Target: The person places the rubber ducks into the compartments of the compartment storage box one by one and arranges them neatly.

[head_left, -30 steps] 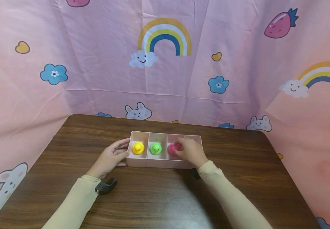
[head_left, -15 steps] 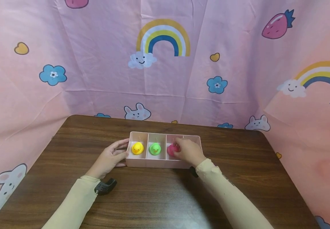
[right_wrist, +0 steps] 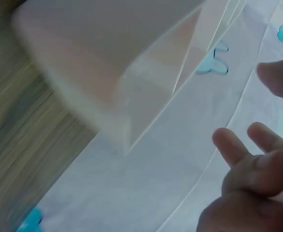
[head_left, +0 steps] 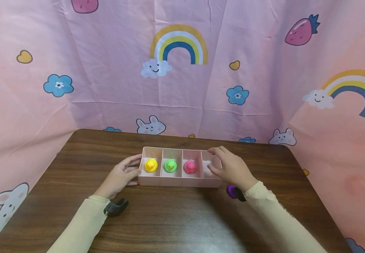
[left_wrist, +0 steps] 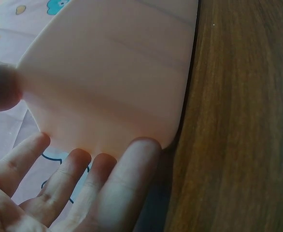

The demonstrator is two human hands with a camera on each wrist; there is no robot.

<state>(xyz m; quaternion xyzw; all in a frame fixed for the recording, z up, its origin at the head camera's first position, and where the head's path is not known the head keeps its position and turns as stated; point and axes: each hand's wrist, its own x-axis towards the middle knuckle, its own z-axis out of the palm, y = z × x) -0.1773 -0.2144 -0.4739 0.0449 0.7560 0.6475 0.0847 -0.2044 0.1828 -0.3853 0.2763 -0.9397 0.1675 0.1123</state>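
A pale pink box with several compartments in a row sits on the table. In separate compartments are a yellow toy duck, a green toy duck and a pink toy duck. My left hand rests against the box's left end, thumb at the rim near the front corner; the left wrist view shows straight fingers touching the end wall. Over the rightmost compartment is my right hand, thumb and fingers parted around nothing. Its fingers appear beside the box in the right wrist view.
The brown wooden table stretches out in front of the box and to both sides. A pink patterned cloth hangs behind the table and along its sides. A black wristband is on my left wrist.
My right hand has left the pink duck and shifted right to the rightmost compartment, its fingers spreading. The pink duck now shows whole in its compartment. The left hand stays at the box's end.
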